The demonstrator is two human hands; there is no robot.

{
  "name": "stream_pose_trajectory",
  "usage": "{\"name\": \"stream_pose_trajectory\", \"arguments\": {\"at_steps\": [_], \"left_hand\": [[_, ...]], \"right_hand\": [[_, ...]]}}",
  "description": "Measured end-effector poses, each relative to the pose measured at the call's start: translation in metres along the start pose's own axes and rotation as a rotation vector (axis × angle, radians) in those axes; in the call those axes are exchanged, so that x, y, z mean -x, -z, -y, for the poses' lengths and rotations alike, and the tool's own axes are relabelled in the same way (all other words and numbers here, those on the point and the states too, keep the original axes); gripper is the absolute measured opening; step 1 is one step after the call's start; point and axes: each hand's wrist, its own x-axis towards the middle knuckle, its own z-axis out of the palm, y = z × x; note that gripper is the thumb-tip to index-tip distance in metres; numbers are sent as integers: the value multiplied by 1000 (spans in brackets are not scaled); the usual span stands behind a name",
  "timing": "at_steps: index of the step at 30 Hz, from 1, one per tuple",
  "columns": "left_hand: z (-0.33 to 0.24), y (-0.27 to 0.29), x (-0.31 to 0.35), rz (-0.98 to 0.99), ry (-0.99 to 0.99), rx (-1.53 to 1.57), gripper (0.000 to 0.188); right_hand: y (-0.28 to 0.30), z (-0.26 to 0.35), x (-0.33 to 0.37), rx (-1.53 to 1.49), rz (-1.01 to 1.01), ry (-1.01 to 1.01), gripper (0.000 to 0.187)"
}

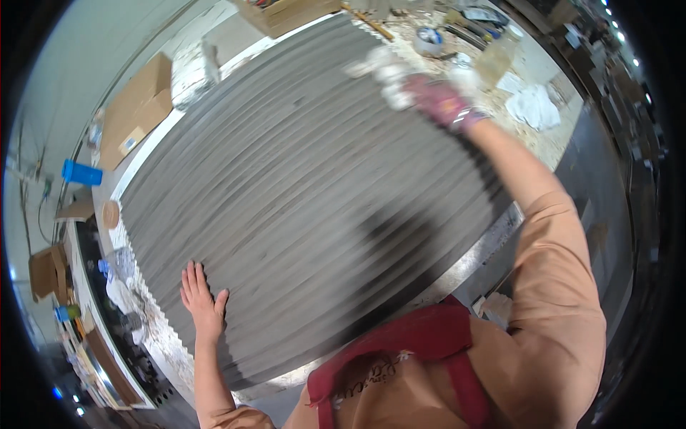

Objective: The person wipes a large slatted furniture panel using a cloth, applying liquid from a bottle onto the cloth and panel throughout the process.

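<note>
A large grey panel with wavy ridges lies across the table in front of me. My bare left hand rests flat near its left front corner, fingers stretched out. Toward the far right edge, my right hand wears a dark pink glove and is closed on a bunched white rag. The rag lies over the ridges there, and both it and the glove are blurred by motion. My right arm reaches across the panel's right side and casts a shadow on it.
On the far right of the table stand a jar of yellowish liquid, a round tub, several tools and a crumpled white cloth. Along the left lie a cardboard box, a blue cup and a clear plastic bottle.
</note>
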Motion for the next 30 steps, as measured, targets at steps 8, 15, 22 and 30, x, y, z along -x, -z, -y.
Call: {"name": "stream_pose_trajectory", "arguments": {"at_steps": [8,15,22,30], "left_hand": [[-6,7,-7,28,14,4,85],[1,1,-4,17,11,13,86],[4,0,-4,15,13,-9,84],[11,2,2,-21,19,37,76]], "right_hand": [[-11,123,-99,21,46,-36,17],[-17,32,-64,138,-16,-10,16],[72,-43,-61,133,-131,-433,40],[-8,260,-168,-657,-40,-55,33]]}}
